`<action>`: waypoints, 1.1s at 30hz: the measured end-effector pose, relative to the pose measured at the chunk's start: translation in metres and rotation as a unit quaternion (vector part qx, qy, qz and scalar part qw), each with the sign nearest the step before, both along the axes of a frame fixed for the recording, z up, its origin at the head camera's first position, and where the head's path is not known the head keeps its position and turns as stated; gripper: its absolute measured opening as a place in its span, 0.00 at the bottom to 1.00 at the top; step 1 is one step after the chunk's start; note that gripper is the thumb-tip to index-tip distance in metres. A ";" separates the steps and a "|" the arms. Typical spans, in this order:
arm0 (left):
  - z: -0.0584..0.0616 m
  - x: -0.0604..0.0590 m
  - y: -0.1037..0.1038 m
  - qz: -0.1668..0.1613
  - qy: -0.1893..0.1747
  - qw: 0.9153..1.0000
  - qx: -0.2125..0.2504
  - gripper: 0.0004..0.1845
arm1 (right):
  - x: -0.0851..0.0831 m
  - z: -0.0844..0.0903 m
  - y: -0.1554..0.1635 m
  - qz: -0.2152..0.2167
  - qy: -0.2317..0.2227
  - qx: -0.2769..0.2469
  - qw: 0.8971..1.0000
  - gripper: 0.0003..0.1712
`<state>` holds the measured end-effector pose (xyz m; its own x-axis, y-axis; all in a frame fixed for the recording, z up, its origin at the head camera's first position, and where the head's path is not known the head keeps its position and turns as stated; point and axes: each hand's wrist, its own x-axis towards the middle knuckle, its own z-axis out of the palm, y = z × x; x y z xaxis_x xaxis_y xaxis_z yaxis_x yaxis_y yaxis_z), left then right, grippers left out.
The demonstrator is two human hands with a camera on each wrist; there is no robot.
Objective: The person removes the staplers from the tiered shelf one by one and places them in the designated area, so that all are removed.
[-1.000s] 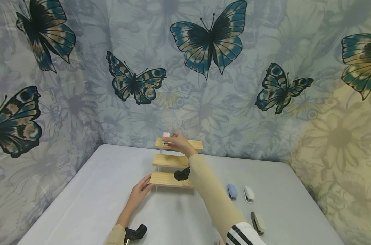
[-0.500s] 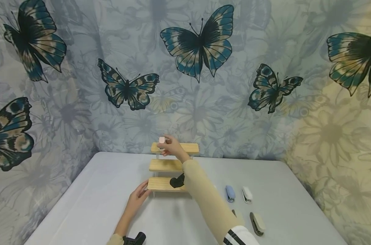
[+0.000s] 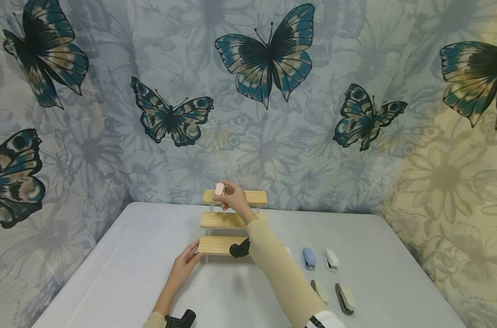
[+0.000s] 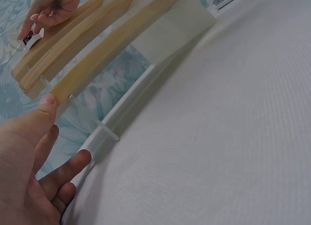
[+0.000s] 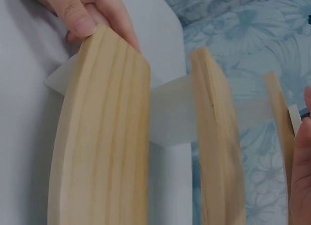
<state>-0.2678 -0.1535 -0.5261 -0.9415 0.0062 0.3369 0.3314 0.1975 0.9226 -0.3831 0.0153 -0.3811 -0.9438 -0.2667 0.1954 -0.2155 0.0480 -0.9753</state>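
Observation:
A three-step wooden shelf stands at the middle of the grey table. My right hand reaches to the left end of the top step and pinches a small pink stapler there. The left wrist view shows that hand and stapler at the upper left. My left hand lies at the left end of the bottom step, with the thumb against the board's end and the fingers loose below. In the right wrist view that thumb sits at the bottom board.
To the right of the shelf lie a blue stapler, a white one, a beige one and a dark-based one. A butterfly-print curtain closes off the back and sides.
The right hand stays at the top step with the pink stapler. Its forearm has shifted a little, uncovering the beige stapler. The left hand has not moved on the bottom step.

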 end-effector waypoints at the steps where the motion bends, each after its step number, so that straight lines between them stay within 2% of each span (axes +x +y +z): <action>1: 0.000 0.000 0.001 0.005 -0.005 1.000 0.001 0.24 | 0.001 -0.001 0.001 -0.001 0.002 -0.002 1.000 0.36; 5: -0.001 0.002 0.003 0.017 -0.015 1.000 -0.002 0.24 | 0.003 -0.003 0.006 0.003 0.000 0.003 1.000 0.35; 9: -0.002 0.002 0.003 0.014 -0.017 1.000 0.004 0.24 | 0.004 -0.007 0.012 0.002 -0.010 0.005 1.000 0.35; 16: -0.001 0.000 0.000 0.008 -0.008 1.000 -0.002 0.24 | 0.011 -0.014 0.021 0.007 -0.037 -0.044 0.998 0.38; 20: -0.002 0.000 0.001 0.007 -0.003 1.000 -0.002 0.24 | 0.022 -0.010 0.025 0.000 -0.050 -0.060 0.997 0.37; 26: -0.001 0.000 0.000 0.003 0.004 1.000 -0.015 0.24 | 0.041 -0.010 0.037 -0.013 -0.044 -0.050 0.998 0.38; 33: -0.001 -0.001 -0.001 0.009 -0.002 1.000 -0.025 0.24 | 0.074 -0.011 0.064 -0.028 -0.068 -0.038 0.997 0.39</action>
<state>-0.2684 -0.1543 -0.5270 -0.9430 0.0063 0.3326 0.3237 0.2488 0.9129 -0.3093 0.0796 -0.3919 -0.9761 -0.2014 0.0820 -0.0799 -0.0186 -0.9966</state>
